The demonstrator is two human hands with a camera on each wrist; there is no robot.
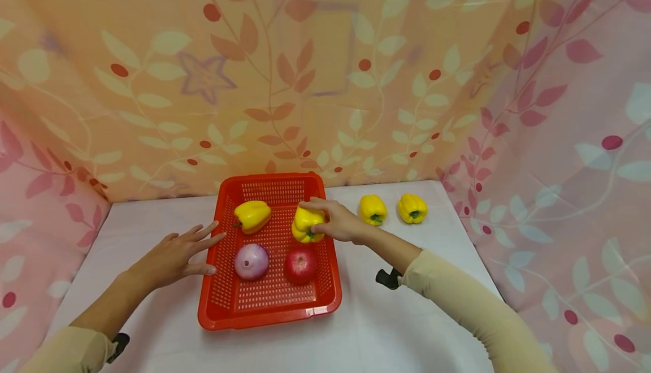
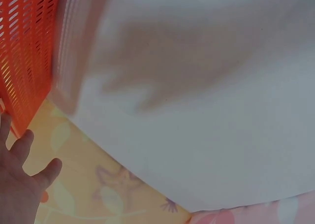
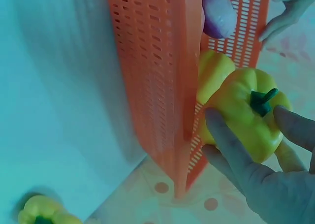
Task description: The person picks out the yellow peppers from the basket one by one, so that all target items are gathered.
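Note:
In the head view my right hand [image 1: 342, 221] holds a yellow bell pepper [image 1: 305, 221] over the right side of a red plastic basket [image 1: 269, 317]. The right wrist view shows the thumb and fingers around this bell pepper [image 3: 246, 113], its green stem uncovered. My left hand [image 1: 175, 257] is spread beside the basket's left rim, holding nothing. Inside the basket lie another yellow bell pepper [image 1: 252, 216], a purple onion [image 1: 251, 261] and a red, round fruit like a pomegranate [image 1: 301, 265]. From the left wrist, the left hand [image 2: 22, 179] appears with its fingers apart near the basket wall [image 2: 29, 56].
Two more yellow bell peppers, one nearer [image 1: 373, 209] and one farther right [image 1: 412, 208], sit on the white table [image 1: 386, 311] to the right of the basket. Patterned cloth [image 1: 305, 79] hangs behind and at both sides.

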